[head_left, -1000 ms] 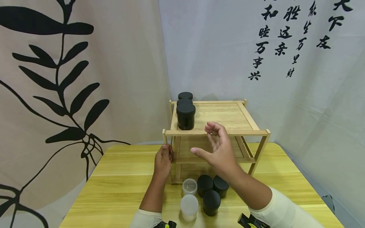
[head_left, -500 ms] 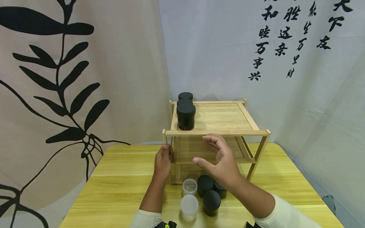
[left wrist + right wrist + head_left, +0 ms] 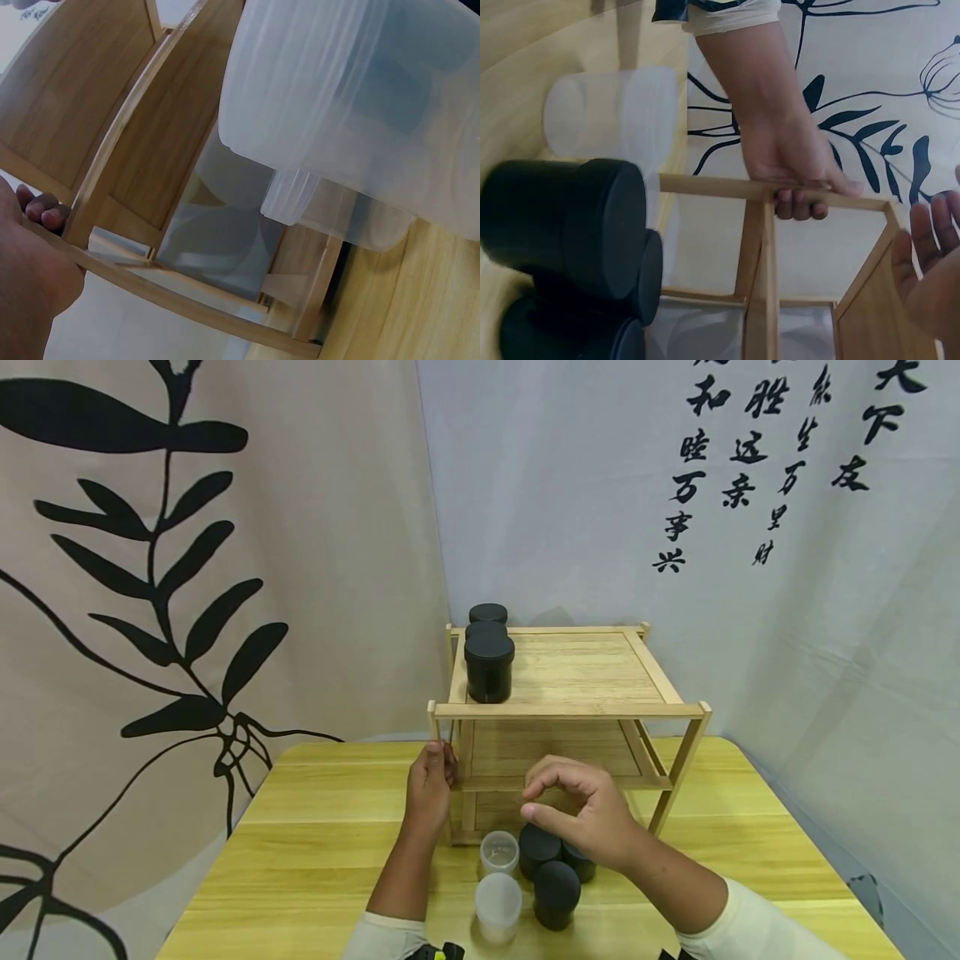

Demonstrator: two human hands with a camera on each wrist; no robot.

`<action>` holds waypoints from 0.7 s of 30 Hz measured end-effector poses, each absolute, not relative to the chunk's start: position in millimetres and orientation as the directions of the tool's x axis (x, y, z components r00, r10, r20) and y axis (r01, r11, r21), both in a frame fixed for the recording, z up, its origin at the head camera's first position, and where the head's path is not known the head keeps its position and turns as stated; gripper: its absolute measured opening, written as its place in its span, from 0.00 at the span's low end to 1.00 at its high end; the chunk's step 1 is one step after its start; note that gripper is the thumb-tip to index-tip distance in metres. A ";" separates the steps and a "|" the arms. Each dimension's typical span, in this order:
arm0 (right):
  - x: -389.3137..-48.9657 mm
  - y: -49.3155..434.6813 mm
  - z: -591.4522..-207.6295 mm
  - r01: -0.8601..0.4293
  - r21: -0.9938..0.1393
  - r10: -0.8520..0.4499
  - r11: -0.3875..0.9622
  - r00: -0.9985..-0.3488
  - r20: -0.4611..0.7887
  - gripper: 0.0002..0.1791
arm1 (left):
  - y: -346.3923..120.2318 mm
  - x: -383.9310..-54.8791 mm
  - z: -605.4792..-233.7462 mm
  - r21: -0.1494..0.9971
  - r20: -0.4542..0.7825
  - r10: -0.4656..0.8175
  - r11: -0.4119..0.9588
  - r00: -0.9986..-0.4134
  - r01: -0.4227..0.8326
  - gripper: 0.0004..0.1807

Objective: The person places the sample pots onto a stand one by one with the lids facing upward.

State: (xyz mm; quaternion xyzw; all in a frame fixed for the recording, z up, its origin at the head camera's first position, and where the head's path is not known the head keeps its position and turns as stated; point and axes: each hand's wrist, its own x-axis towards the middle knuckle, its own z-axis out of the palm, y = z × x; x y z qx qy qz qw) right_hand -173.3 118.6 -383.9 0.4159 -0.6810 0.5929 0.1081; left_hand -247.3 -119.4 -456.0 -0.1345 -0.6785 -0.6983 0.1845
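Note:
My left hand (image 3: 430, 785) grips the front left post of a three-tier wooden shelf (image 3: 577, 710), its fingers curled round the wood in the right wrist view. My right hand (image 3: 588, 814) hangs in front of the lower tiers with nothing in it, fingers bent loosely and thumb apart from them. Just below it on the table stand three black lidded jars (image 3: 557, 889), partly overlapped by the hand. Two translucent white jars (image 3: 498, 902) stand left of these, one behind the other. Three more black jars (image 3: 489, 670) line the left side of the top tier.
The shelf stands on a yellow wood-grain table (image 3: 300, 843). Behind it hang pale cloths, one with a black plant print (image 3: 180, 610) and the other with black characters (image 3: 738, 489). The jars sit close to the shelf's front.
My right hand has come down from the top tier's front edge to just above the black jars on the table, its fingers bending more. The left hand has kept its grip.

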 end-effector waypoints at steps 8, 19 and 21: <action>-180.7 127.5 -396.5 -0.724 -0.689 -0.557 -0.032 -0.560 0.614 0.14 | -119.6 -248.4 -457.3 0.896 0.441 -0.075 -0.016 -0.895 0.443 0.34; -185.6 133.8 -411.8 -0.807 -0.590 -0.619 0.036 -0.482 0.620 0.12 | -120.9 -248.2 -457.9 0.896 0.443 -0.058 0.001 -0.895 0.443 0.34; -187.1 135.7 -414.8 -0.818 -0.575 -0.620 0.036 -0.469 0.628 0.12 | -121.0 -248.2 -457.8 0.898 0.439 -0.060 0.003 -0.896 0.440 0.33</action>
